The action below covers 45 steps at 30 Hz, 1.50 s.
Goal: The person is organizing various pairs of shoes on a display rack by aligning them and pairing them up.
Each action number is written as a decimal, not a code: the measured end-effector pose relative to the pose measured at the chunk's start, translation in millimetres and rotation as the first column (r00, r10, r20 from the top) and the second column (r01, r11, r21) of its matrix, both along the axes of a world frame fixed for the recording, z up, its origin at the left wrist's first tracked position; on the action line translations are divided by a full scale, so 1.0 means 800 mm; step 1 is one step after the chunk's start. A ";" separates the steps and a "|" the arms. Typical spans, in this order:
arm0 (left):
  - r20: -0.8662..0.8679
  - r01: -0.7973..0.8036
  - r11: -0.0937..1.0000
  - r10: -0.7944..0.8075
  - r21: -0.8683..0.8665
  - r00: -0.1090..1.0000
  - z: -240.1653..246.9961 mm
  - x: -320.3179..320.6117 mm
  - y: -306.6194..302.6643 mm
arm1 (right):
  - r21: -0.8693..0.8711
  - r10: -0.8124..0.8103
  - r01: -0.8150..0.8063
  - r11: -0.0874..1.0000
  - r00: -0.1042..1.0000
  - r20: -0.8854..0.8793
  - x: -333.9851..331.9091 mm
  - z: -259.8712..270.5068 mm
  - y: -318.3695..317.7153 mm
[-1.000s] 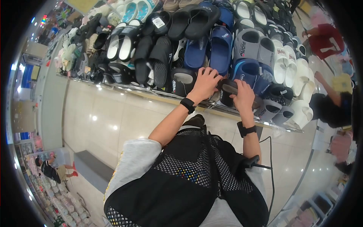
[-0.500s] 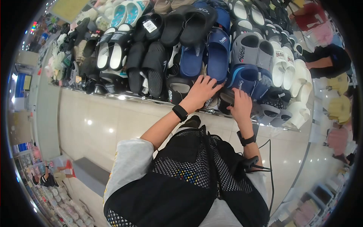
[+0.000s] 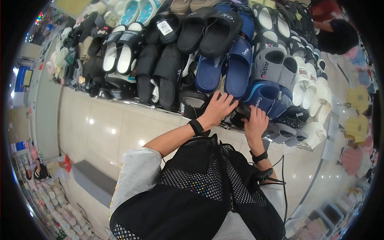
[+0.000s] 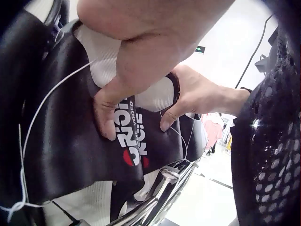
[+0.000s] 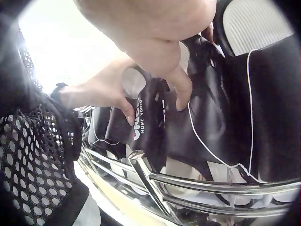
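My left hand [image 3: 218,110] grips a black slide sandal [image 4: 61,122] at the front edge of the shoe display. Its thumb presses the strap near the white-and-red lettering, and its fingertips are hidden behind. Close beside it on the right, my right hand [image 3: 256,124] holds another black slide sandal [image 5: 207,127], thumb on the strap and fingers over the far side. The two sandals stand side by side in the front row, straps facing me. A thin white loop [image 5: 251,108] hangs from the strap area. Blue slides [image 3: 238,76] lie just beyond both hands.
A chrome rail [image 5: 211,186] runs along the display's front, below the sandals. Black slides [image 3: 170,76] crowd the left, with grey clogs [image 3: 270,66] and white slides [image 3: 314,100] to the right. A grey bench [image 3: 92,182] stands behind on the left; another person [image 3: 336,36] is at the right.
The dark sandal in my right hand showed higher and fuller before; now it sits lower among the front row. Both hands stay close together while the head view shifts. People at the right have moved.
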<state>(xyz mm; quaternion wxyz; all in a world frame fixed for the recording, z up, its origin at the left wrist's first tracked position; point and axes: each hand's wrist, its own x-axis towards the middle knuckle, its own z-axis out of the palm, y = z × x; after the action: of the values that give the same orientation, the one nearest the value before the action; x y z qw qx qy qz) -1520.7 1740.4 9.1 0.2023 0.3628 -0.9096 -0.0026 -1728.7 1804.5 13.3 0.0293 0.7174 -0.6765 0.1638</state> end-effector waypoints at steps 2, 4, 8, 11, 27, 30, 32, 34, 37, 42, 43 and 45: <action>-0.006 -0.007 0.999 0.007 -0.033 1.000 -0.011 -0.002 -0.003 | -0.011 -0.015 0.015 1.000 1.000 -0.006 0.003 0.000 0.000; -0.012 -0.006 0.998 0.005 -0.067 1.000 -0.002 -0.004 -0.003 | 0.001 -0.023 0.023 1.000 1.000 0.011 0.005 0.003 0.004; 0.123 -0.014 0.997 0.005 0.075 0.992 0.028 -0.007 0.005 | -0.022 -0.019 0.021 1.000 0.998 0.066 0.002 0.018 0.004; 0.187 -0.020 0.996 0.005 0.081 0.982 0.042 -0.007 0.012 | 0.070 -0.001 -0.008 0.998 0.992 0.123 -0.008 0.031 0.005; -0.115 0.126 0.981 -0.109 0.148 0.987 0.005 -0.095 0.032 | 0.106 -0.024 0.001 0.994 0.977 0.213 -0.113 0.025 0.051; -0.117 0.107 0.968 -0.082 0.228 0.990 0.005 -0.096 0.034 | 0.034 0.016 -0.024 0.999 0.976 0.217 -0.119 0.013 0.051; -0.148 0.102 0.974 -0.073 0.203 0.986 0.006 -0.102 0.036 | -0.002 0.026 -0.026 1.000 0.974 0.224 -0.119 0.010 0.052; -0.159 0.028 0.969 0.012 0.245 0.987 -0.004 -0.108 0.034 | -0.062 0.023 -0.013 0.998 0.984 0.175 -0.117 0.005 0.053; -0.222 -0.011 0.994 0.036 0.112 0.974 -0.021 -0.117 0.032 | -0.103 -0.023 0.039 0.994 0.988 0.151 -0.119 -0.008 0.045; -0.250 -0.062 0.994 0.082 0.087 0.965 -0.026 -0.124 0.033 | -0.106 -0.041 0.059 0.993 0.986 0.159 -0.123 -0.018 0.040; -0.249 -0.062 0.995 0.081 0.083 0.965 -0.024 -0.124 0.033 | -0.099 -0.042 0.058 0.993 0.986 0.161 -0.123 -0.018 0.040; -0.185 -0.082 0.989 0.104 0.120 0.977 -0.018 -0.124 0.033 | -0.065 -0.041 0.052 0.997 0.986 0.161 -0.122 -0.013 0.042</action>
<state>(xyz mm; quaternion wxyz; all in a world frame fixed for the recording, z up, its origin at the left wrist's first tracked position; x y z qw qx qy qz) -1619.9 1766.9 -5.6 0.2678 0.4139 -0.8665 -0.0786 -1826.1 1838.4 2.7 0.0034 0.6846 -0.6871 0.2433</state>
